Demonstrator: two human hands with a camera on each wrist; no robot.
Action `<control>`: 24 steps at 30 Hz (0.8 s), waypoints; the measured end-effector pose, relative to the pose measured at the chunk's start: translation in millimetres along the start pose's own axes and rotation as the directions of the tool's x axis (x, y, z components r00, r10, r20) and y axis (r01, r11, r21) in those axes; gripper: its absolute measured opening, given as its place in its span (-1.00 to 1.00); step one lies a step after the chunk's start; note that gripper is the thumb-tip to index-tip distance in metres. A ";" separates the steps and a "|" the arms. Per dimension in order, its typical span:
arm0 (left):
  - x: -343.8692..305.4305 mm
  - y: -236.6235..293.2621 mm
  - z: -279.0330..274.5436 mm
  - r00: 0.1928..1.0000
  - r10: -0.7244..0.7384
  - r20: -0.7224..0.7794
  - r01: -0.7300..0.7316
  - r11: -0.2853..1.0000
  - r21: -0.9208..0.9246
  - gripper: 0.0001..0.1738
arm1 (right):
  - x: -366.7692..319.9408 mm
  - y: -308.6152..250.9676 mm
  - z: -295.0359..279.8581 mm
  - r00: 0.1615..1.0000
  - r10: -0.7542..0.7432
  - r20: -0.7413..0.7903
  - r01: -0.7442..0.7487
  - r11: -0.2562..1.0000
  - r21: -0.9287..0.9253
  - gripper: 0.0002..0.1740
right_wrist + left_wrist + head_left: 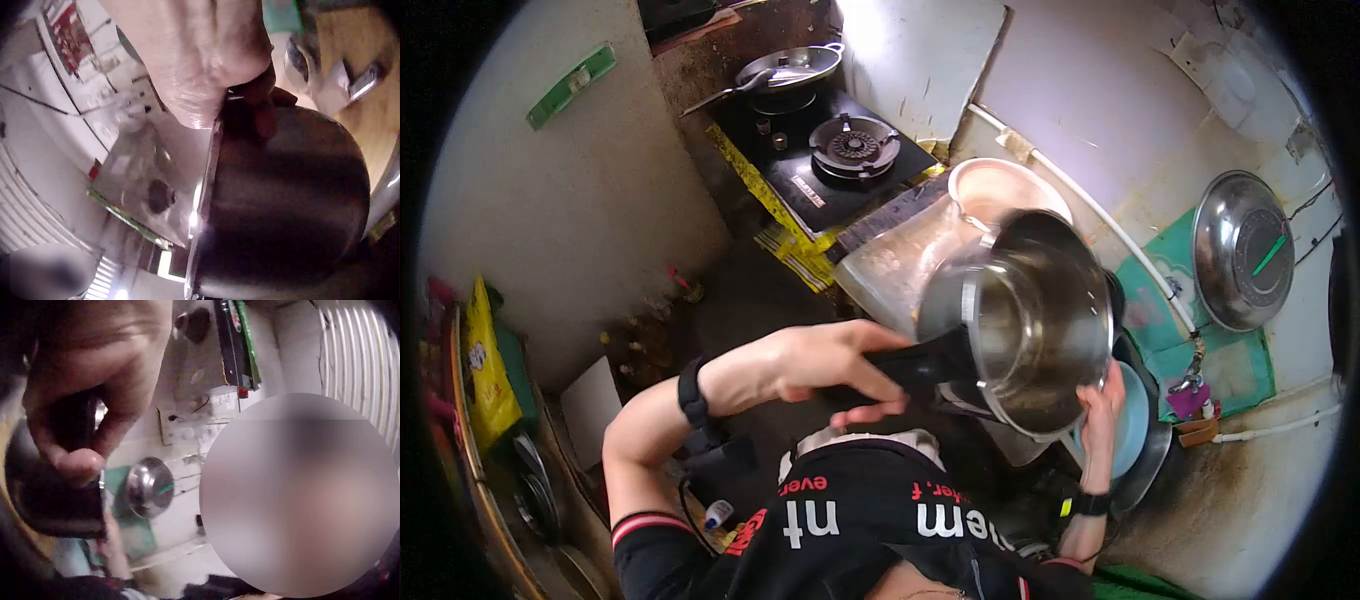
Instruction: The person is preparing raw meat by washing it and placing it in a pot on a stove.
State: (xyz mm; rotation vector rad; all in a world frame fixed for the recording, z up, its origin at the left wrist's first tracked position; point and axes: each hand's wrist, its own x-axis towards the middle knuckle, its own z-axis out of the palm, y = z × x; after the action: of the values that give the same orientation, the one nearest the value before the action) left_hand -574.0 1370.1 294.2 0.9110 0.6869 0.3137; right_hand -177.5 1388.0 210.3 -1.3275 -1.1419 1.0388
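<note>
Step in hand: looks like handling or turning the pot (1040, 345), lifted and tilted between 2 hands. Left hand (835, 365) holds the black handle (935, 362), fingers curled round it in the left wrist view. Right hand (1103, 405) grips the rim on the far side from the handle, fingers on the outer wall, per the right wrist view. Pot sits in front of the torso, mouth turned so the inside shows to the head camera; can't tell if any liquid is in it. Next move likely calls for both grips to stay firm and the tilt controlled, since smooth metal could slip if wet.

Materials: pot is deep, round, shiny metal inside, darker outside in the wrist views; handle is black, probably plastic. Part of it is motion-blurred. Beyond it, a pale round basin (962, 187); near the right hand, a light blue basin (1135, 430), partly hidden. Dished metal lid or bowl (1240, 235) against the wall. Stove (805, 200) has a flat, dark, glossy top, 1 bare ringed burner (856, 145) and 1 shallow metal pan (825, 62).
</note>
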 end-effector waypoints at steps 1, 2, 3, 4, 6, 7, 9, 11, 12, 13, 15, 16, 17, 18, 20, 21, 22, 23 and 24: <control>-21.1 -4.5 -8.2 0.997 -0.007 -0.082 0.009 1.000 0.030 -0.75 | 8.4 -16.3 31.6 0.994 -0.006 0.110 0.015 0.997 -0.081 -0.29; -39.5 -6.0 -17.1 0.984 -0.042 -0.173 0.057 0.995 0.079 -0.76 | 22.1 -12.9 48.8 0.981 0.074 0.181 -0.057 0.993 -0.099 -0.28; -56.5 -3.0 -24.1 0.980 -0.025 -0.199 0.048 0.993 0.110 -0.76 | 43.7 4.7 70.0 0.976 0.005 0.216 0.017 0.995 -0.098 -0.29; -69.1 -6.3 -35.1 0.972 -0.044 -0.233 0.072 0.991 0.114 -0.75 | 55.8 -3.0 98.3 0.941 0.058 0.332 -0.026 0.995 -0.100 -0.29; -89.3 -12.2 -57.1 0.944 -0.094 -0.316 0.143 0.980 0.136 -0.73 | 81.6 -8.1 158.3 0.899 0.089 0.428 -0.047 0.993 -0.108 -0.34; -94.9 -16.6 -68.1 0.925 -0.086 -0.370 0.145 0.980 0.136 -0.73 | 102.4 -0.4 181.8 0.850 0.051 0.524 0.013 0.993 -0.118 -0.38; -100.3 -24.1 -97.9 0.864 -0.061 -0.500 0.179 0.965 0.193 -0.72 | 135.9 0.5 231.5 0.811 0.049 0.583 0.074 0.980 -0.186 -0.45; -98.1 -13.5 -143.5 0.760 0.074 -0.646 0.221 0.906 0.362 -0.70 | 204.0 30.6 288.1 0.799 -0.105 0.593 0.264 0.946 -0.188 -0.55; -93.4 -6.6 -168.1 0.703 0.150 -0.696 0.247 0.866 0.436 -0.69 | 222.1 19.1 311.4 0.805 -0.092 0.586 0.249 0.949 -0.194 -0.57; -87.8 2.1 -191.2 0.664 0.209 -0.718 0.253 0.841 0.479 -0.69 | 241.5 13.9 329.3 0.809 -0.085 0.581 0.239 0.951 -0.193 -0.58; -71.2 27.4 -239.1 0.611 0.276 -0.742 0.260 0.815 0.517 -0.67 | 311.8 39.5 359.0 0.788 -0.237 0.568 0.395 0.903 -0.171 -0.58; -58.3 37.8 -267.9 0.585 0.333 -0.739 0.250 0.793 0.555 -0.67 | 314.0 9.6 371.0 0.863 -0.054 0.502 0.206 0.945 -0.253 -0.55; -48.1 46.9 -296.2 0.573 0.364 -0.735 0.251 0.775 0.580 -0.67 | 361.2 47.4 384.7 0.805 -0.342 0.485 0.456 0.880 -0.136 -0.52; -36.9 64.9 -318.7 0.547 0.357 -0.757 0.306 0.756 0.578 -0.67 | 375.9 47.3 397.7 0.823 -0.349 0.449 0.438 0.892 -0.110 -0.51; -14.2 79.4 -375.2 0.515 0.415 -0.750 0.383 0.671 0.634 -0.63 | 411.4 46.6 417.6 0.876 -0.301 0.376 0.378 0.913 -0.149 -0.51; -4.4 86.1 -401.7 0.504 0.471 -0.724 0.411 0.607 0.681 -0.61 | 429.4 52.9 426.1 0.883 -0.317 0.347 0.387 0.909 -0.155 -0.53; 2.2 94.9 -418.8 0.512 0.469 -0.720 0.416 0.597 0.686 -0.61 | 443.6 61.9 433.7 0.889 -0.328 0.320 0.393 0.905 -0.163 -0.54; 9.5 102.4 -432.4 0.515 0.472 -0.716 0.419 0.590 0.690 -0.60 | 457.3 70.1 439.1 0.890 -0.345 0.297 0.405 0.898 -0.171 -0.55; 16.4 107.3 -445.2 0.518 0.473 -0.713 0.422 0.584 0.694 -0.59 | 466.7 73.5 445.7 0.879 -0.392 0.272 0.445 0.879 -0.171 -0.58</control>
State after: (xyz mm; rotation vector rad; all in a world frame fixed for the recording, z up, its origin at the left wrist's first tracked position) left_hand -854.1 1716.5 186.5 1.7082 1.9174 0.5074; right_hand -532.3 1923.5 114.1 -1.0743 -1.6841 0.7635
